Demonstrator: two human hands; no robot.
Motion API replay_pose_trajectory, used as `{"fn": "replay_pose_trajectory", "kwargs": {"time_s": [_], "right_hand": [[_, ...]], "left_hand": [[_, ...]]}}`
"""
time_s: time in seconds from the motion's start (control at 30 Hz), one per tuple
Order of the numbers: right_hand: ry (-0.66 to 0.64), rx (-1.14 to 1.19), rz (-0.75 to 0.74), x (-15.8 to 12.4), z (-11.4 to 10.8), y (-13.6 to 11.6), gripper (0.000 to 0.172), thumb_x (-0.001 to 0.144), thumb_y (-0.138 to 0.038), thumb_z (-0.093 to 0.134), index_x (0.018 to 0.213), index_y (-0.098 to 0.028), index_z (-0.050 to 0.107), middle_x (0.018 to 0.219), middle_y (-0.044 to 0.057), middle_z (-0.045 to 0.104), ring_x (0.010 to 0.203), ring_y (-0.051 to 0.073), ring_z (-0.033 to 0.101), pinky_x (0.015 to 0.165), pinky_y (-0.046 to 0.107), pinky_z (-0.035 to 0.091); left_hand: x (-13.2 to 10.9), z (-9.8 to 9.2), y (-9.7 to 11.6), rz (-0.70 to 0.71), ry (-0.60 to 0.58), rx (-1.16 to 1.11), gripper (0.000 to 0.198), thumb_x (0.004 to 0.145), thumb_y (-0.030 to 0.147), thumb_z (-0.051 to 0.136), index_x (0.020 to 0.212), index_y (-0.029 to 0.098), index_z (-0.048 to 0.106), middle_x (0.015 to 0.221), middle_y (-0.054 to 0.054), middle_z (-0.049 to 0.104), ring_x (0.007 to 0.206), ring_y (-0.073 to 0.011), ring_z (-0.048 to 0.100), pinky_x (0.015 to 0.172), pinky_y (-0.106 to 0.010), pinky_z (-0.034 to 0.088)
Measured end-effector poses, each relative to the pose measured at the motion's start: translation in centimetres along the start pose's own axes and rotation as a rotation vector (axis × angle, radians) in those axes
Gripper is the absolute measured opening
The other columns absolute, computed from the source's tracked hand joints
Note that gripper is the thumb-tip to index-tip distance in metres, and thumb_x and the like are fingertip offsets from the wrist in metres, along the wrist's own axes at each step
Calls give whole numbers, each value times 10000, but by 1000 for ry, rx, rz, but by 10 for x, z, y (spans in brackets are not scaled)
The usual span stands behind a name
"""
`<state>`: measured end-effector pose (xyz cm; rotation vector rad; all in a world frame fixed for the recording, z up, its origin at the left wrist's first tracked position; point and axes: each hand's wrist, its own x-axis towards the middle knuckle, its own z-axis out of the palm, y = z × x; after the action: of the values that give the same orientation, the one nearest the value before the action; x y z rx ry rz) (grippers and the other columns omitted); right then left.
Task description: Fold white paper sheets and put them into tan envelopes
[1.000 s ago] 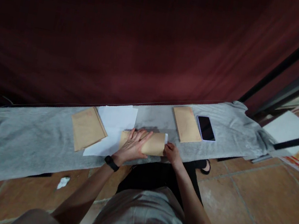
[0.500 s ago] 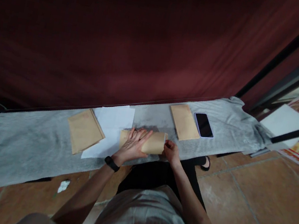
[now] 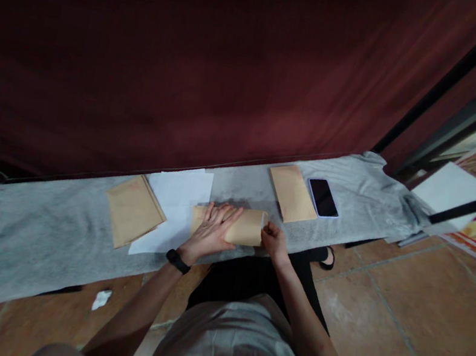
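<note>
Pressing flat, fingers spread, the left hand (image 3: 211,233) lies on a brown envelope (image 3: 249,230) set lengthwise on the grey cloth (image 3: 47,236), near its front edge; right hand (image 3: 273,241) closed, fingertips pinching the envelope's right end, where a white strip (image 3: 263,220) shows. White sheets (image 3: 178,201) beside the envelope's left end, partly under a stack of envelopes (image 3: 131,211). Farther right: a single envelope (image 3: 293,194), phone (image 3: 323,197) just beside it, screen dark

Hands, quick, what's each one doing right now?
Left hand: open, spread flat on a brown envelope.
Right hand: closed at the brown envelope's right end; what it pinches can't be told.
</note>
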<state>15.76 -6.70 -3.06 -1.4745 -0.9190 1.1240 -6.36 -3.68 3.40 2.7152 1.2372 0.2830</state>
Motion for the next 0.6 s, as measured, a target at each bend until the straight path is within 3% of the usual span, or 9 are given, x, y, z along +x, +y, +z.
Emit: {"fn": "replay_pose_trajectory", "kwargs": {"time_s": [0.1, 0.43, 0.53, 0.6], "right_hand": [[-24, 23, 41, -1, 0, -2, 207, 630, -405, 623, 640, -218, 535, 522, -60, 498, 513, 112, 460, 469, 215, 352], [3, 135, 151, -5, 7, -13, 257, 579, -448, 641, 648, -230, 524, 492, -49, 532, 455, 125, 485, 427, 229, 366], [13, 173, 156, -6, 6, -16, 257, 578, -435, 648, 675, -222, 541, 539, -35, 579, 481, 132, 518, 451, 234, 398], [25, 205, 156, -7, 6, -18, 262, 584, -424, 648, 717, -214, 563, 589, -20, 621, 509, 143, 552, 475, 242, 429]], "left_hand": [[0, 0, 1, 2, -8, -10, 1168, 702, 575, 804, 1605, 239, 144, 1554, -175, 375, 1482, -368, 277, 1227, -595, 52], [-2, -2, -1, 4, -46, -68, 1119, 715, 575, 800, 1597, 272, 182, 1651, -164, 210, 1530, -378, 141, 1219, -616, 42], [-7, -1, 3, -25, 7, -113, 1071, 737, 571, 785, 1590, 276, 208, 1661, -148, 185, 1534, -384, 109, 1220, -622, 68], [-12, 3, 10, -104, 120, -199, 967, 797, 545, 742, 1577, 265, 244, 1650, -148, 212, 1531, -373, 135, 1223, -603, 127]]}}
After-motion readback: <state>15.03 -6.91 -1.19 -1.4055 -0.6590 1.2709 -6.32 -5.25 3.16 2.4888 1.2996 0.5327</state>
